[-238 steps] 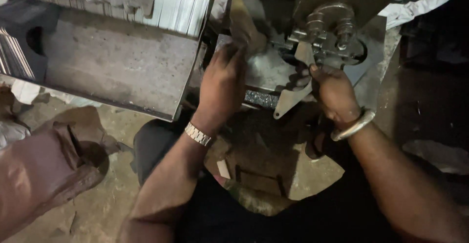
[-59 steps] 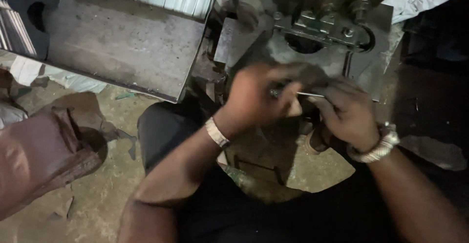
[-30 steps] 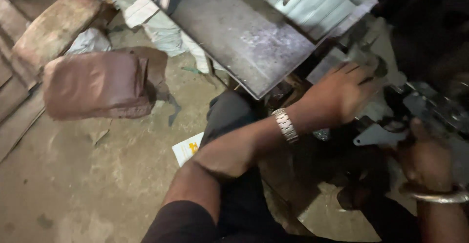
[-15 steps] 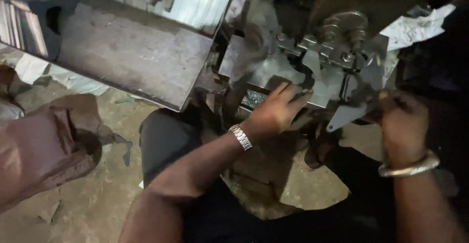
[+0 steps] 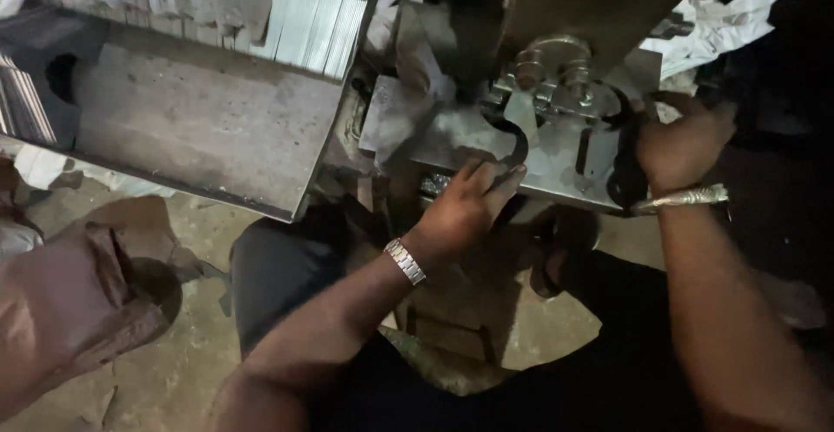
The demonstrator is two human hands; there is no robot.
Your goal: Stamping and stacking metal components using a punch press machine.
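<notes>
Metal plate [image 5: 556,158] with the curved cut-out sits on the press bed, directly under the die block [image 5: 556,80] with its round bolt heads. Taking the die block as the landmark from here.

Left hand [image 5: 465,211]: below and left of the die block, fingers held together and laid flat on the plate's near edge, tips right at the curved slot. Pressing, not pinching. Steel watch [image 5: 405,261] on that wrist.

Right hand [image 5: 682,145]: to the right of the die block, curled around something dark at the plate's right edge. Cannot tell whether it actually grips it; too dark there. Metal bangle [image 5: 686,197] on that wrist.

Flat steel tray [image 5: 200,137] well left of the die block, stack of thin strips [image 5: 304,15] above the tray. Brown sack [image 5: 69,310] on the floor, far lower left. Crumpled paper [image 5: 721,15] upper right of the block.

Risks, my read:
- Left fingertips are very near the die; if it comes down, they get pinched.
- Plate edges look raw, so sliding bare hands along them could cut.
- Uneven pressure from the two hands could skew the plate under the die.
- Poor light on the right side makes misplacing that hand likely.
</notes>
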